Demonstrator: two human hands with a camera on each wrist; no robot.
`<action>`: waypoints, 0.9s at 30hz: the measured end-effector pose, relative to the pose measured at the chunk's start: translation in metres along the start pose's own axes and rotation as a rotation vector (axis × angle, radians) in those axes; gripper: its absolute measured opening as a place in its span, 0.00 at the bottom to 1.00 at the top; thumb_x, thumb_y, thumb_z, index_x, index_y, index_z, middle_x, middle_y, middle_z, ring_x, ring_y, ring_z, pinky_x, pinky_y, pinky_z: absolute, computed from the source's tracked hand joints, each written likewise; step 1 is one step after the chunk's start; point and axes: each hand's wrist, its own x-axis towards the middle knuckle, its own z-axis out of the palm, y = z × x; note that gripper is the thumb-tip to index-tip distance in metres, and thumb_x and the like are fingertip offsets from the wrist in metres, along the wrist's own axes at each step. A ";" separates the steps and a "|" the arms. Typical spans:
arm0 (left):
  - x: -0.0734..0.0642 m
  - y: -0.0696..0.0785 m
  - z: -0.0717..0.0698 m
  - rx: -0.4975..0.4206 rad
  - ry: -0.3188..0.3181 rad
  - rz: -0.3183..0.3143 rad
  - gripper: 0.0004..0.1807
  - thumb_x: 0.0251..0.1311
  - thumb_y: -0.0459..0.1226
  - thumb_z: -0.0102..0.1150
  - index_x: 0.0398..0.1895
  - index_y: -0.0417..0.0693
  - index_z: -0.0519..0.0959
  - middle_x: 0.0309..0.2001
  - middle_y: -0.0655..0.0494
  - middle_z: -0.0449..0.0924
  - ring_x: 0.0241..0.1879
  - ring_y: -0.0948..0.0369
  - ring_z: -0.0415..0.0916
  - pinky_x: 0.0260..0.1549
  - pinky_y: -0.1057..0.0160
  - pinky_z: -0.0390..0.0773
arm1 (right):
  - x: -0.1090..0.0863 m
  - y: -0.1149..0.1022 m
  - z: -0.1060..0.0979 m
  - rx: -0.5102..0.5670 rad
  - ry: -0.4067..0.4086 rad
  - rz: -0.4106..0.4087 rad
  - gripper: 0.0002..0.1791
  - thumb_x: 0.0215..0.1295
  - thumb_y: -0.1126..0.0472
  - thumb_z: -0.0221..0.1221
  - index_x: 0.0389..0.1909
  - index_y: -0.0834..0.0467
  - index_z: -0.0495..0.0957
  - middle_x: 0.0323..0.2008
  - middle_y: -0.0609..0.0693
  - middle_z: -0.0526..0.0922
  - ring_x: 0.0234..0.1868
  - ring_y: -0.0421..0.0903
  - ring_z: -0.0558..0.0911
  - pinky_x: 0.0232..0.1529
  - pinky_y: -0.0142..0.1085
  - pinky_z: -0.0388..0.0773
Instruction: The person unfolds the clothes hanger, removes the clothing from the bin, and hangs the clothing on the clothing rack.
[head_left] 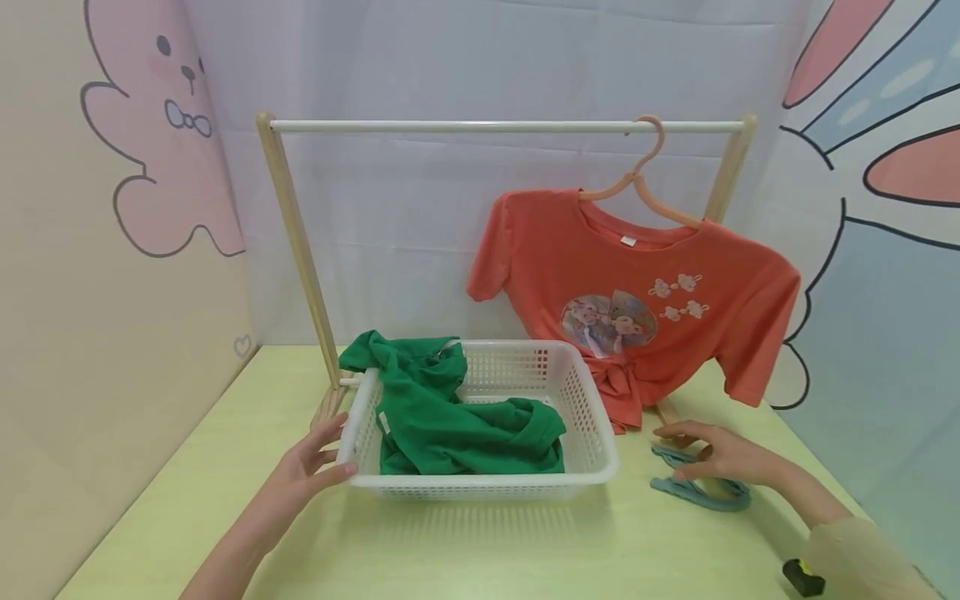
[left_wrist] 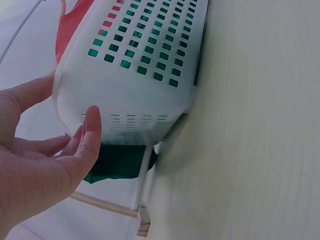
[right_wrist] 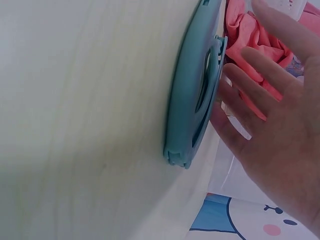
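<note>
A white plastic basket [head_left: 480, 482] stands on the table with a crumpled green garment [head_left: 465, 437] inside, part of it draped over the back left rim. My left hand [head_left: 303, 471] is at the basket's front left corner, thumb by the front rim and loosely bent fingers along the left side. In the left wrist view the fingers [left_wrist: 90, 137] lie beside the basket wall [left_wrist: 80, 85]. My right hand [head_left: 723, 454] hovers with spread fingers over a blue-green folding hanger [head_left: 708, 498], which lies folded on the table; the right wrist view shows the hanger [right_wrist: 187, 95] beside the fingers.
Behind the basket stands a rack with a white rail [head_left: 450, 127] and wooden legs [head_left: 303, 250]. A coral T-shirt [head_left: 540, 250], knotted at its hem, hangs there on an orange hanger [head_left: 651, 150]. A small black object [head_left: 802, 577] is by the right sleeve. Printed cloth walls enclose the table.
</note>
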 end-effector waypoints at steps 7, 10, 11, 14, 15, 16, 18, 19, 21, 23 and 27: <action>-0.001 -0.007 0.000 -0.060 -0.035 -0.011 0.41 0.67 0.35 0.58 0.78 0.46 0.49 0.74 0.42 0.52 0.55 0.76 0.72 0.49 0.70 0.78 | -0.002 0.001 -0.002 0.031 -0.065 -0.012 0.36 0.60 0.55 0.67 0.66 0.64 0.68 0.61 0.65 0.73 0.54 0.53 0.76 0.44 0.52 0.78; -0.001 -0.010 0.000 -0.080 -0.057 0.011 0.41 0.68 0.34 0.56 0.79 0.46 0.47 0.75 0.41 0.49 0.55 0.75 0.72 0.49 0.69 0.79 | -0.005 0.001 -0.004 0.022 -0.076 -0.016 0.37 0.58 0.55 0.69 0.66 0.64 0.68 0.60 0.64 0.71 0.52 0.48 0.73 0.43 0.49 0.76; -0.001 -0.010 0.000 -0.082 -0.062 0.017 0.41 0.68 0.34 0.56 0.79 0.45 0.47 0.75 0.41 0.49 0.56 0.74 0.72 0.49 0.69 0.80 | -0.005 0.001 -0.004 0.006 -0.077 -0.017 0.37 0.58 0.55 0.69 0.66 0.63 0.68 0.60 0.64 0.71 0.52 0.48 0.73 0.44 0.49 0.75; -0.001 -0.011 -0.001 -0.077 -0.066 0.028 0.41 0.68 0.34 0.56 0.79 0.45 0.47 0.74 0.39 0.51 0.56 0.73 0.72 0.49 0.68 0.80 | -0.006 0.001 -0.002 -0.051 -0.085 -0.010 0.40 0.54 0.52 0.72 0.66 0.59 0.69 0.61 0.63 0.70 0.55 0.53 0.70 0.46 0.52 0.74; -0.001 -0.011 -0.001 -0.074 -0.065 0.028 0.41 0.68 0.34 0.56 0.79 0.45 0.47 0.73 0.38 0.51 0.56 0.72 0.73 0.49 0.68 0.80 | -0.006 0.001 -0.001 -0.070 -0.087 -0.007 0.41 0.53 0.51 0.73 0.66 0.57 0.69 0.60 0.62 0.69 0.56 0.55 0.69 0.47 0.53 0.73; -0.002 -0.010 -0.001 -0.071 -0.064 0.027 0.41 0.68 0.34 0.56 0.79 0.46 0.47 0.72 0.37 0.52 0.56 0.72 0.73 0.48 0.67 0.81 | -0.006 0.001 0.000 -0.091 -0.087 -0.003 0.42 0.51 0.49 0.73 0.67 0.56 0.69 0.60 0.62 0.69 0.56 0.56 0.68 0.48 0.54 0.73; -0.002 -0.009 -0.001 -0.067 -0.062 0.021 0.41 0.68 0.34 0.56 0.79 0.46 0.48 0.71 0.36 0.54 0.56 0.71 0.74 0.48 0.67 0.81 | -0.006 0.002 0.003 -0.116 -0.085 -0.002 0.43 0.50 0.48 0.74 0.67 0.55 0.69 0.59 0.61 0.68 0.57 0.57 0.67 0.48 0.54 0.73; -0.002 -0.009 -0.001 -0.068 -0.065 0.024 0.41 0.68 0.34 0.56 0.79 0.46 0.48 0.71 0.35 0.54 0.55 0.71 0.74 0.48 0.67 0.81 | -0.006 0.002 0.004 -0.127 -0.082 -0.001 0.43 0.49 0.48 0.74 0.66 0.55 0.69 0.58 0.60 0.68 0.56 0.57 0.67 0.48 0.53 0.73; -0.001 -0.008 -0.002 -0.070 -0.067 0.027 0.41 0.68 0.34 0.56 0.79 0.45 0.48 0.71 0.35 0.54 0.54 0.72 0.75 0.48 0.66 0.81 | -0.005 0.003 0.006 -0.121 -0.080 0.014 0.44 0.49 0.48 0.74 0.67 0.55 0.69 0.58 0.60 0.68 0.56 0.56 0.67 0.48 0.51 0.73; -0.001 -0.008 -0.002 -0.077 -0.072 0.040 0.40 0.68 0.33 0.55 0.79 0.44 0.47 0.71 0.35 0.54 0.53 0.72 0.75 0.48 0.66 0.82 | -0.004 0.004 0.007 -0.101 -0.082 0.035 0.44 0.49 0.48 0.74 0.67 0.56 0.68 0.57 0.59 0.67 0.55 0.54 0.67 0.47 0.49 0.73; 0.000 -0.008 -0.001 -0.094 -0.084 0.052 0.40 0.68 0.32 0.55 0.79 0.43 0.47 0.71 0.33 0.52 0.52 0.72 0.76 0.47 0.67 0.82 | -0.003 0.002 0.008 -0.072 -0.079 0.050 0.46 0.50 0.48 0.74 0.69 0.57 0.66 0.55 0.59 0.67 0.52 0.50 0.67 0.46 0.46 0.72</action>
